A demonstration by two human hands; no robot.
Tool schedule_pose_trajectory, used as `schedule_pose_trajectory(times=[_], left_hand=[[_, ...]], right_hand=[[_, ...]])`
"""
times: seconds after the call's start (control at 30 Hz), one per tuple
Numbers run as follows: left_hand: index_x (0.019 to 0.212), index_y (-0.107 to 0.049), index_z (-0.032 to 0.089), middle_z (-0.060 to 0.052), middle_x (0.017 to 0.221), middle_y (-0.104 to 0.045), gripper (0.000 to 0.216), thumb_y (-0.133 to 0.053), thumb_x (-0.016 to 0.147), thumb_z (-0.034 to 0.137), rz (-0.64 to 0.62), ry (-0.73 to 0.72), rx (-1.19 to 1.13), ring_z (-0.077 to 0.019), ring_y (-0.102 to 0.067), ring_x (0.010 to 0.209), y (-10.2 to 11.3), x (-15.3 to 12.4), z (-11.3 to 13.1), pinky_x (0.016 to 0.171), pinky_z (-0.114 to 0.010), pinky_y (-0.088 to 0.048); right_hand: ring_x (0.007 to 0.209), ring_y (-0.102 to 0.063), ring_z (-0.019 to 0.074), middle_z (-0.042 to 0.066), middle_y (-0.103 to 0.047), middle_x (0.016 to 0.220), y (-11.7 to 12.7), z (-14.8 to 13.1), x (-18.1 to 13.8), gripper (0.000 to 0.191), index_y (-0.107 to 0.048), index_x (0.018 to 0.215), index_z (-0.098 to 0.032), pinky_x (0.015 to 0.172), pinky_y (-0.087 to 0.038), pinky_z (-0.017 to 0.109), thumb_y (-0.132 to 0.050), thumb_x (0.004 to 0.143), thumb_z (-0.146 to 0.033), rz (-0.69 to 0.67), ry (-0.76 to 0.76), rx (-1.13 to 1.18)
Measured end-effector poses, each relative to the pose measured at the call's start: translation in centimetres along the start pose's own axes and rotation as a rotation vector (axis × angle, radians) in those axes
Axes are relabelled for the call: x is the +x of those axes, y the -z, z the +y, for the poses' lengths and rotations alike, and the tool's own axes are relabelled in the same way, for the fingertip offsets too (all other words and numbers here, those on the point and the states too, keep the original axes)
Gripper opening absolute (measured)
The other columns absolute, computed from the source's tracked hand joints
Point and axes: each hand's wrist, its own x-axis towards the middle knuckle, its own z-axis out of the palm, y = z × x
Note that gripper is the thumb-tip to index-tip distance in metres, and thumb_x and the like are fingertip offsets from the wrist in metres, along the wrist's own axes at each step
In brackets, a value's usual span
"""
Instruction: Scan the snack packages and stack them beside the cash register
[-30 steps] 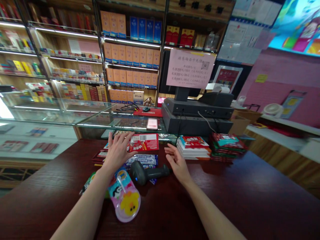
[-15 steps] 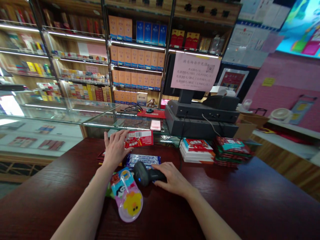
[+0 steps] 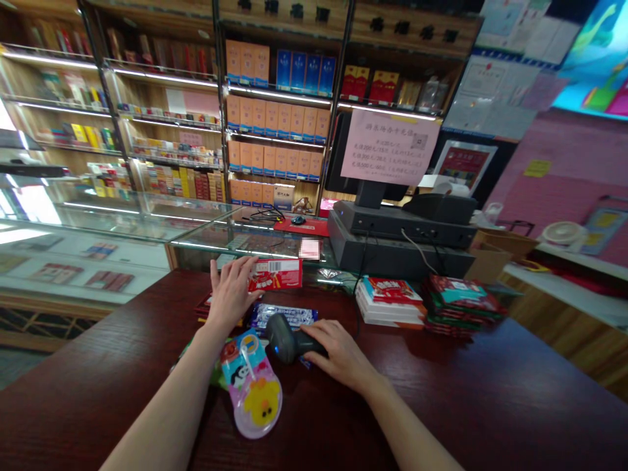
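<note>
My left hand (image 3: 229, 294) grips the left end of a red-and-white snack box (image 3: 282, 279), whose barcode side faces me. In my right hand (image 3: 340, 350) is a black barcode scanner (image 3: 282, 339) with a small blue light, its handle under my fingers. Behind the scanner lies a blue snack packet (image 3: 284, 315). Close in front of my left wrist, a colourful package with a yellow chick (image 3: 262, 402) rests on the dark wooden counter (image 3: 353, 425). Partly hidden under my left hand and forearm are more packets.
Right of the hands stand a stack of white-and-red boxes (image 3: 390, 302) and a pile of dark red-green packets (image 3: 461, 301). Behind them is a till with a monitor (image 3: 400, 226) bearing a pink notice (image 3: 387, 147). A glass display case (image 3: 206, 239) borders the counter's far side.
The view has shifted slightly, moving the scene a little right and down. Both hands keep their holds, with the box and the scanner almost unmoved relative to the counter.
</note>
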Motion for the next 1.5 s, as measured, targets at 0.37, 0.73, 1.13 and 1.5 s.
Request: schedule_pose_trajectory(times=[0.37,0.73,1.13,1.5], left_hand=[[0.149,-0.039,0.027,-0.011,0.140,-0.057,0.076,-0.073,0.081,0.029,-0.005,-0.017,-0.014,-0.0348,-0.048,0.128,-0.1,-0.1,0.2,0.121,-0.067,-0.007],[0.148,-0.041,0.024,-0.011,0.141,-0.057,0.074,-0.073,0.081,0.030,-0.003,-0.020,-0.003,-0.0336,-0.048,0.129,-0.3,-0.1,0.4,0.123,-0.064,-0.006],[0.149,-0.042,0.022,-0.014,0.141,-0.057,0.075,-0.073,0.081,0.033,-0.021,-0.012,0.006,-0.0353,-0.048,0.130,-0.4,-0.1,0.2,0.122,-0.066,-0.009],[0.149,-0.040,0.025,-0.011,0.140,-0.057,0.079,-0.077,0.078,0.028,0.009,-0.025,-0.018,-0.0343,-0.049,0.129,-0.4,-0.2,0.1,0.122,-0.066,-0.008]], right_hand=[[0.108,-0.062,0.0259,0.009,-0.062,0.124,0.0,0.4,0.0,0.059,-0.046,0.148,-0.027,0.092,-0.051,0.040,-0.066,0.093,-0.031,0.204,-0.069,0.062],[0.111,-0.060,0.0246,0.007,-0.061,0.124,0.5,-0.5,0.4,0.048,-0.051,0.139,-0.027,0.096,-0.047,0.039,-0.065,0.093,-0.029,0.152,-0.102,0.170],[0.112,-0.058,0.0248,0.007,-0.060,0.125,0.4,-0.4,0.2,0.051,-0.050,0.141,-0.027,0.095,-0.046,0.038,-0.065,0.093,-0.028,0.150,-0.086,0.184],[0.118,-0.057,0.0244,0.007,-0.059,0.127,0.4,0.1,0.1,0.053,-0.048,0.143,-0.029,0.102,-0.044,0.039,-0.064,0.093,-0.031,0.188,-0.120,0.289]])
